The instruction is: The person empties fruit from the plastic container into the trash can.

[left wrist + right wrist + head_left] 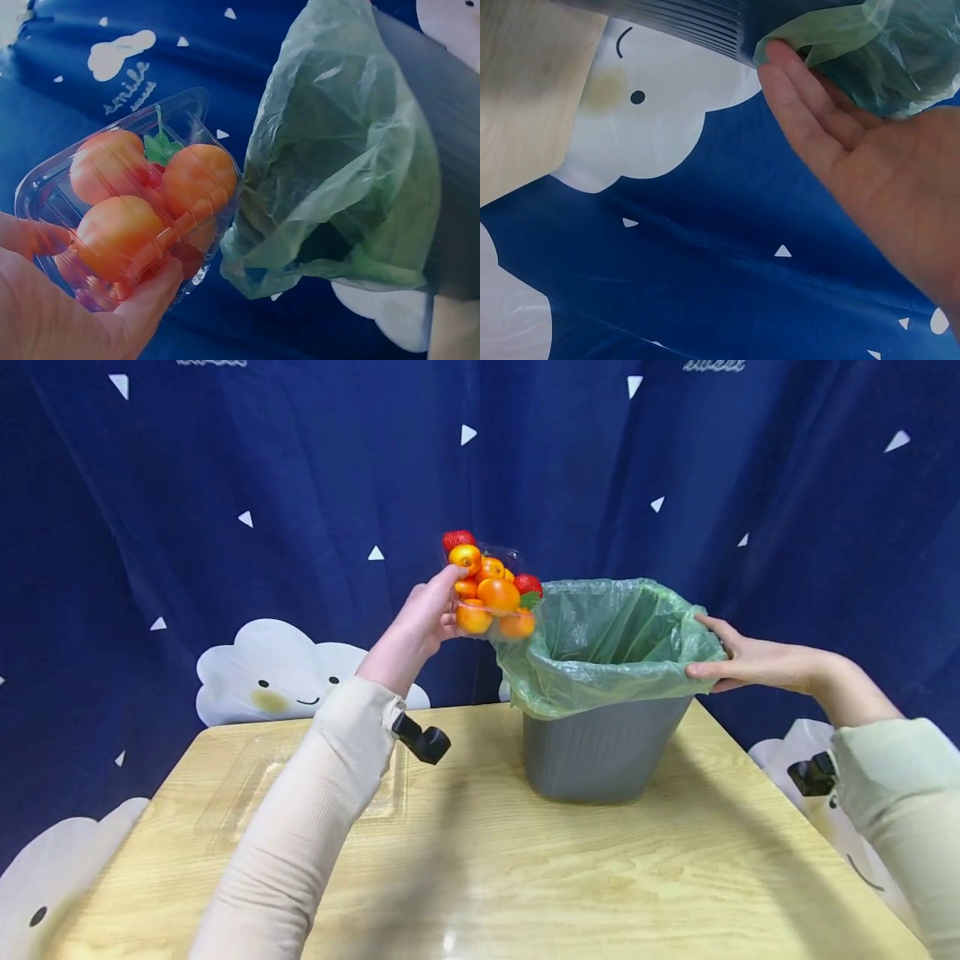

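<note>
My left hand (431,610) grips a clear plastic clamshell box (202,101) of fruit, held in the air at the bin's left rim. Inside it are several orange fruits (498,597) and red strawberries (528,584) with green leaves. A grey trash bin (600,747) stands on the table, lined with a green plastic bag (600,685) folded over its rim. At the bin's right side, my right hand (765,662) holds the bag-covered rim, thumb and forefinger spread along it. The bottom of the bin's inside is hidden.
The wooden table (465,877) runs under the bin. On its left part lies a flat transparent plastic piece (386,797), partly behind the left sleeve. A dark blue curtain (337,468) with white triangles and clouds hangs behind the table.
</note>
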Motion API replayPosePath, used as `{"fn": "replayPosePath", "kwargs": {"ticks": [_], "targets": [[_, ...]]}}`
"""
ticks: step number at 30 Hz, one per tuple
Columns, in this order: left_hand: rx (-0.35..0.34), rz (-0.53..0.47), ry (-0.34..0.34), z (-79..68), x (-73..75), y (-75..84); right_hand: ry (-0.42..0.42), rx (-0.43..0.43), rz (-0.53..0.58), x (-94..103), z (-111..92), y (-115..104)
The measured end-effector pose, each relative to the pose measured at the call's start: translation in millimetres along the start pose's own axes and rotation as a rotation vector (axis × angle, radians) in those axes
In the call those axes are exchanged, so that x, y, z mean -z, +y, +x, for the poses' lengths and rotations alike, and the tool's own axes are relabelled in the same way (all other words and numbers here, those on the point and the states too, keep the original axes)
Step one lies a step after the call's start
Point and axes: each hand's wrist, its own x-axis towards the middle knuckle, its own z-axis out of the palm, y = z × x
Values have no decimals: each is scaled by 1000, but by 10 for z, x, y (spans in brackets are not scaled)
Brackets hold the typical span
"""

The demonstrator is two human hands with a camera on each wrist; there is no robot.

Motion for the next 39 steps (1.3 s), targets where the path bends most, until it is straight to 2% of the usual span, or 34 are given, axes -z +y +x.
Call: {"fn": "replayPosePath", "kwargs": {"ticks": [9, 13, 22, 27, 33, 39], "targets": [[-88, 192, 126, 71, -250, 197, -1, -2, 1, 14, -1, -24], [-140, 264, 182, 106, -362, 209, -4, -7, -6, 15, -2, -41], [-285, 550, 282, 130, -584, 172, -23, -20, -16, 7, 3, -80], [-351, 638, 283, 111, -649, 156, -28, -21, -21, 10, 0, -91], [-441, 666, 227, 103, -677, 115, -29, -17, -15, 17, -1, -103], [-612, 742, 157, 98, -683, 64, -34, -23, -17, 18, 7, -101]]}}
